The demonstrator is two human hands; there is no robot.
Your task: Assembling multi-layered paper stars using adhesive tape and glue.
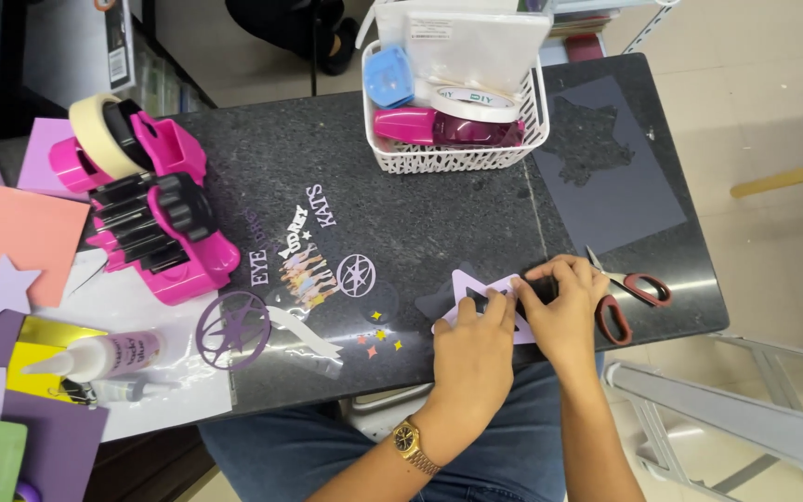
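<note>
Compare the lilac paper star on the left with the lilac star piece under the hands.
The solid star lies untouched on pink card; the star piece is pressed on the table by the left hand and right hand. The solid star is whole; the star piece shows a dark centre. Both are lilac paper.

A dark speckled table (420,200) carries a white basket (457,158), red-handled scissors (629,293) and 2 pink tape dispensers (155,223).

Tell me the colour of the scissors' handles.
Red, on the scissors beside the right hand; the head view shows them.
</note>
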